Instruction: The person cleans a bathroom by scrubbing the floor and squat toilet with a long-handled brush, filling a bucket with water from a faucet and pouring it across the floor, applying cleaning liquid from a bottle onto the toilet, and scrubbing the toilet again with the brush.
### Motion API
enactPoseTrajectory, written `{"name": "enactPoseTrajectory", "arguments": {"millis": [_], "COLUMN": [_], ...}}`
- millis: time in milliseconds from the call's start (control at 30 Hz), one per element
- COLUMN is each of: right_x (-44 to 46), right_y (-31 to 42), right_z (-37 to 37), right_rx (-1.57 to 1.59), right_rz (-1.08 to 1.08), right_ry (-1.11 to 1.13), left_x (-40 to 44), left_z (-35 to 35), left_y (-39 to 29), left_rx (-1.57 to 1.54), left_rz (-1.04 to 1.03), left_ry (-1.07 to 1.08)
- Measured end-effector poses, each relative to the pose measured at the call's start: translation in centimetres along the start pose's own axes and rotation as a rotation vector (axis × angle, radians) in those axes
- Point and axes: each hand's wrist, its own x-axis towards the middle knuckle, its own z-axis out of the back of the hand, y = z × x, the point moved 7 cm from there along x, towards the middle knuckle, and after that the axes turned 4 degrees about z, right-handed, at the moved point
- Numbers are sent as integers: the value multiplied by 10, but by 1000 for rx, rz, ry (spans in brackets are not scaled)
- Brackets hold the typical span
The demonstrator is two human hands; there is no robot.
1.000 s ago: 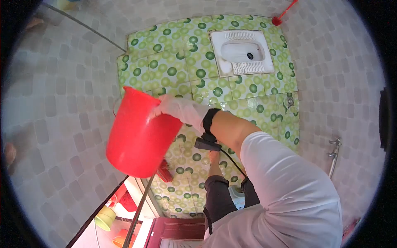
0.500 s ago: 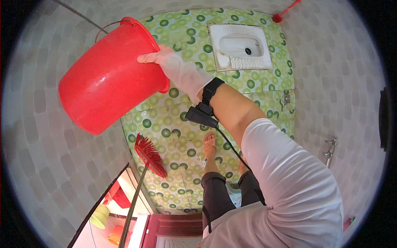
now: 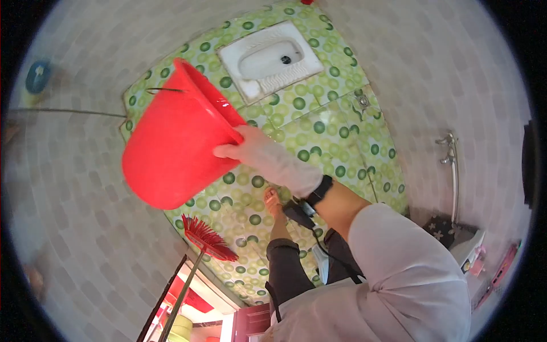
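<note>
My right hand [image 3: 245,145], in a whitish glove, grips the rim of a large red bucket [image 3: 176,142]. Its thumb presses on the outer wall, while the other fingers are hidden at the rim. The bucket is tilted on its side, its mouth facing up and to the right, and its thin wire handle [image 3: 165,90] hangs at the rim. A black strap with a small black device [image 3: 299,213] sits on that wrist. Below the bucket is a red-bristled broom [image 3: 208,239], its long handle running to the bottom edge. My left hand is out of view.
A white squat toilet [image 3: 273,60] is set in the green-dotted tile floor [image 3: 319,128], which looks wet in places. A floor drain [image 3: 363,101] and a wall tap with hose [image 3: 450,148] are on the right. A doorway [image 3: 194,296] opens at lower left.
My view has turned and shifted. My right hand and the bucket now appear lower and further right, and the bucket's mouth shows more. The grip on the rim is kept.
</note>
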Motion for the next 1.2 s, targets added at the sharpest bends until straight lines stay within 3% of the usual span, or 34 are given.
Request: {"name": "enactPoseTrajectory", "arguments": {"millis": [67, 100, 400, 467, 500, 567, 700, 833, 900, 933, 1000, 1100, 1200], "right_x": [-40, -63, -272, -311, -327, -354, -381, -395, -396, -402, -410, -397, -399], "right_y": [-24, -33, -185, -236, -258, -287, -313, -339, -346, -363, -386, -360, -389], "right_z": [52, 77, 274, 313, 330, 364, 403, 429, 437, 441, 448, 445, 448], "right_rx": [-169, -160, -666, -743, -731, -1038, -1095, -1124, -1058, -1050, -1128, -1115, -1113], "right_rz": [-169, -192, -481, -487, -495, -612, -766, -771, -875, -877, -650, -667, -689], "right_ry": [-76, -149, -452, -498, -501, -485, -474, -558, -461, -464, -597, -501, -443], "left_x": [-1, -17, -29, -37, -56, -64, -62, -67, -84, -97, -124, -157, -176], "left_z": [-23, -42, -77, -100, -117, -130, -140, -150, -172, -191, -222, -256, -278], "left_y": [0, -8, 13, 21, 15, 18, 35, 45, 53, 54, 55, 59, 64], "left_rx": [50, 220, 122, 112, 179, 201, 273, 402, 364, 327, 339, 402, 447], "left_rz": [-95, -71, -51, 40, -7, 12, 54, 61, 19, -14, -9, 13, 37], "left_ry": [245, -76, 169, 333, 226, 225, 301, 323, 402, 480, 528, 584, 701]}}
